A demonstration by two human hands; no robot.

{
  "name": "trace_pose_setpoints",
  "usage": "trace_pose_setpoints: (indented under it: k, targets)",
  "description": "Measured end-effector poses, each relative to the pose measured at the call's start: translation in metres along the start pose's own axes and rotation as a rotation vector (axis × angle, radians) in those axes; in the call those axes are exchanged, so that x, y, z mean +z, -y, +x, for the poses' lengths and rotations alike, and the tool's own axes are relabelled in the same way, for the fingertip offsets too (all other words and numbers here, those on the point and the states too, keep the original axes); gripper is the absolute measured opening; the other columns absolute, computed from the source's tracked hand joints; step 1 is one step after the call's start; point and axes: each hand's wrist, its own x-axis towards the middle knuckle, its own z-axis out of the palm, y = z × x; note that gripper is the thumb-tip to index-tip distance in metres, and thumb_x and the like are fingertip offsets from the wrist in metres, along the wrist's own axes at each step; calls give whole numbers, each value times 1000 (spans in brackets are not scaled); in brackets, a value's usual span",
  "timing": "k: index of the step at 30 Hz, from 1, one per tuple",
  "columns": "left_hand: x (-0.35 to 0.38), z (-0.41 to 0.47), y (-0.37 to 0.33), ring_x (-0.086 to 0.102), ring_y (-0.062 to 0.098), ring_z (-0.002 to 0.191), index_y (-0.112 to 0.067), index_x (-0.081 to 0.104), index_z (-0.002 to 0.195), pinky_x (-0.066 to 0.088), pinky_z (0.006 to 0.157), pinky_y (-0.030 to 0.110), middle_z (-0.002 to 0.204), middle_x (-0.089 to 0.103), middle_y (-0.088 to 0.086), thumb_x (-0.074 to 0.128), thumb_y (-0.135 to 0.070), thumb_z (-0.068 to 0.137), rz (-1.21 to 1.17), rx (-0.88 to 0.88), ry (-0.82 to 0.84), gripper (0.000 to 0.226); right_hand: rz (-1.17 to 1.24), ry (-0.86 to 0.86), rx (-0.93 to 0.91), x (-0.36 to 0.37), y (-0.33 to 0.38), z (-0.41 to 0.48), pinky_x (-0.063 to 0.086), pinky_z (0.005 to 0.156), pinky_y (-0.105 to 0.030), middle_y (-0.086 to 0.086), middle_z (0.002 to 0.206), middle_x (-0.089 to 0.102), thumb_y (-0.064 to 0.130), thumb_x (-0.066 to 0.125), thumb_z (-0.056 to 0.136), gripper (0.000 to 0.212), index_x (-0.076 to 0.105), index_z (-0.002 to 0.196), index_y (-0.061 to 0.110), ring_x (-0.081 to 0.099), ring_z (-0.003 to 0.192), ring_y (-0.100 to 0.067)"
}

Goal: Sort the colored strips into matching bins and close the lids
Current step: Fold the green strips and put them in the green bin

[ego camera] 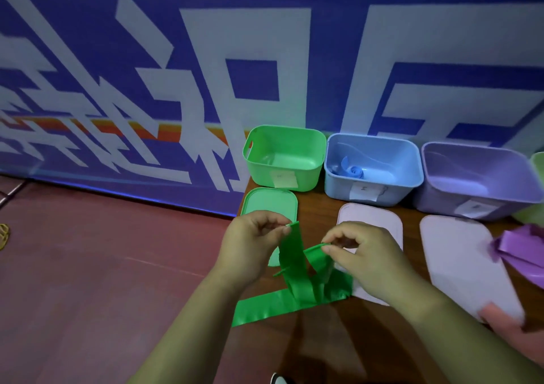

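Two ends of a green strip (290, 295) are being pinched and held up, one between thumb and forefinger of the left hand (253, 245), the other likewise by the right hand (362, 254); its middle is being borne by the table (318, 207). Behind, the green bin (265, 177) is being left open, its lid (270, 201) lying flat just before it.

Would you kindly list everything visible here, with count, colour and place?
green bin: 1, green, table back, left.
blue bin: 1, blue, beside it.
purple bin: 1, purple, further right.
blue strip: 1, blue, in blue bin.
green lid: 1, green, before green bin.
pale lids: 2, whitish, before blue and purple bins.
purple strips: count unclear, purple, far right.
green strip: 1, green, table's near edge.
table: 1, brown.
other hand: 1, lower right.
left hand: pinches green strip.
right hand: pinches green strip.
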Motion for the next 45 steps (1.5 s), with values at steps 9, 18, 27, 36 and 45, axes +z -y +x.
trace_pose_setpoints:
  k: [9,18,27,36,45]
  targets:
    - [19,-7,-52,67,0,70,-29,74,77,52,66,14,75,74,-9,76,-11,84,86,82,-59,20,37,-41,-83,-45,5,-10,52,75,-18,13,82,72,12,80,78,20,75,81,31,66,82,-5]
    - [30,-9,-82,67,4,69,-18,74,80,52,67,15,72,74,-3,76,-3,82,-13,111,-59,15,85,-72,-135,-75,24,-14,55,78,-25,19,84,73,19,79,80,14,77,84,32,69,84,-4]
    - [27,-16,-116,63,5,65,-8,72,86,47,61,15,68,70,-1,75,0,81,-249,83,43,9,198,-182,-312,-101,61,-16,51,79,-15,15,93,68,12,83,76,16,79,79,27,67,93,-9]
    - [23,-21,-140,58,28,79,-18,75,73,45,75,38,76,69,11,85,-8,67,-409,12,155,15,435,-107,-257,-103,76,-18,53,86,-18,13,110,68,23,79,70,7,79,74,29,64,109,-11]
    - [22,-24,-154,63,20,72,-19,74,70,49,69,30,71,70,5,78,-11,68,-429,6,215,9,573,-195,-231,-99,79,-17,53,77,-14,7,104,75,-1,79,72,13,78,76,12,71,95,-8]
